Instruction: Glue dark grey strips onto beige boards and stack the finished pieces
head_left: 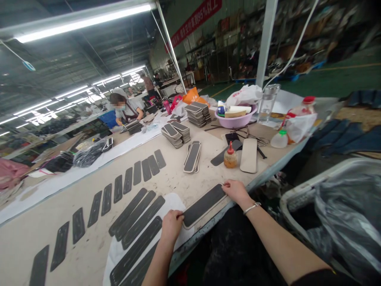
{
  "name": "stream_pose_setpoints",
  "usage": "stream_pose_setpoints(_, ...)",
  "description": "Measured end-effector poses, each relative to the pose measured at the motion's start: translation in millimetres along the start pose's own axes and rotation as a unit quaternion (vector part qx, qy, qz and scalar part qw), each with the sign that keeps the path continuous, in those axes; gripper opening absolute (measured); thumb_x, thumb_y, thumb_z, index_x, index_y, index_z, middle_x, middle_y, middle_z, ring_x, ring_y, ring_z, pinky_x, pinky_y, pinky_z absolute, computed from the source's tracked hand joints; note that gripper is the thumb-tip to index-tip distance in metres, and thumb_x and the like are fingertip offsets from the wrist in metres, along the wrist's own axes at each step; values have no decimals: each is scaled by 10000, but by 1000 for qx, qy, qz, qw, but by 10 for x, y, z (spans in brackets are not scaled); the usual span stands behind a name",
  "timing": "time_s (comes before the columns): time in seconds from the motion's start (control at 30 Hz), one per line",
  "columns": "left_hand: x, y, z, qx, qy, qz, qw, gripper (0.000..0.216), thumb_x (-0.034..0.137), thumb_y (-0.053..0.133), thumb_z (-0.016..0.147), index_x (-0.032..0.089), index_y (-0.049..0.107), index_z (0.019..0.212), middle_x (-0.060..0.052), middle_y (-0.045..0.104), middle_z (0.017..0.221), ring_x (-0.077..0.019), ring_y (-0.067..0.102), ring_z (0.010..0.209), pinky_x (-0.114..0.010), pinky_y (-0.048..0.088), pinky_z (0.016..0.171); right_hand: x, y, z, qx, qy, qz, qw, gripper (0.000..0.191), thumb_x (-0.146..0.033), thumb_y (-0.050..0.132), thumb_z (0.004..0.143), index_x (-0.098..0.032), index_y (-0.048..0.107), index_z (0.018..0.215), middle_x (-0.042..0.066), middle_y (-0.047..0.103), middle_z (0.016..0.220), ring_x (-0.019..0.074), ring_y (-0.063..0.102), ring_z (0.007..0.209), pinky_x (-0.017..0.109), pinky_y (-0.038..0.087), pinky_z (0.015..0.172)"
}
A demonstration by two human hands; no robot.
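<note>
A long dark grey strip with rounded ends (204,204) lies on a slightly larger beige panel near the table's front edge. My left hand (172,225) pinches its near left end between thumb and finger. At the far right end, my right hand (237,192) is closed on the strip's tip, with a bangle on the wrist. Left of my left hand, several dark strips (137,248) with a shiny, wet-looking surface rest on a white sheet (172,201). A small stack of finished-looking layered panels (192,157) sits beyond my hands, beside a red-tipped glue bottle (230,157).
A row of smaller dark strips (95,208) stretches along the table (89,254). Taller stacks of panels (175,133), a purple basin (235,119), a glass (268,103) and scissors (258,139) stand farther back. A plastic-lined bin (315,171) is at the right; a co-worker (126,107) sits beyond.
</note>
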State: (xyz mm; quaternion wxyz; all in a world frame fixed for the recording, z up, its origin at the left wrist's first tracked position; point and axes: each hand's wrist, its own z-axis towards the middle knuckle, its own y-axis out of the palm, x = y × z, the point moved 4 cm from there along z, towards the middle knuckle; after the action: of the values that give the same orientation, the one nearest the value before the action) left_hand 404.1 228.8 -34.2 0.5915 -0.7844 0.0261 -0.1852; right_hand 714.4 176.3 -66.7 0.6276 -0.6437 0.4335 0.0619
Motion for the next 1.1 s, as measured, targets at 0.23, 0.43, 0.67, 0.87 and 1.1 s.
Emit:
stream_pose_setpoints(0.23,-17,-4,46,-18,-11,6,1000,128,184,605,784,190,690,880,-35,677,929,-150,598,876,-223,387,776,32,28,24,-10,5,17,1000,242,-376,561,902,-145,619,947,35,631,896,161,601,833,368,488,809)
stream_pose_setpoints(0.43,-32,-15,101,-30,-3,0,1000,86,153,617,745,183,636,823,-11,669,841,-145,596,806,-218,375,698,2,4,13,-19,0,18,1000,248,-384,553,905,-145,617,922,27,628,852,147,600,772,337,501,751)
stream_pose_setpoints(0.67,-11,-37,118,-43,2,11,999,95,150,596,748,185,618,833,-9,663,843,-148,590,803,-225,363,688,-25,-1,49,-25,-5,-2,1000,241,-376,555,905,-142,612,930,31,619,881,148,593,783,335,505,737)
stream_pose_setpoints(0.87,-4,-15,163,-57,2,18,998,81,146,598,735,174,606,811,-14,652,811,-144,578,773,-223,353,654,-60,-31,62,-31,-3,-39,999,255,-386,534,918,-144,615,928,36,624,904,150,599,798,343,506,754)
stream_pose_setpoints(1.1,-14,27,206,-52,-2,15,999,100,116,608,707,161,588,794,-37,652,823,-154,585,778,-226,356,641,-255,-254,-51,18,-55,-86,995,249,-345,504,933,-149,607,1045,95,597,1095,201,567,997,421,436,915)
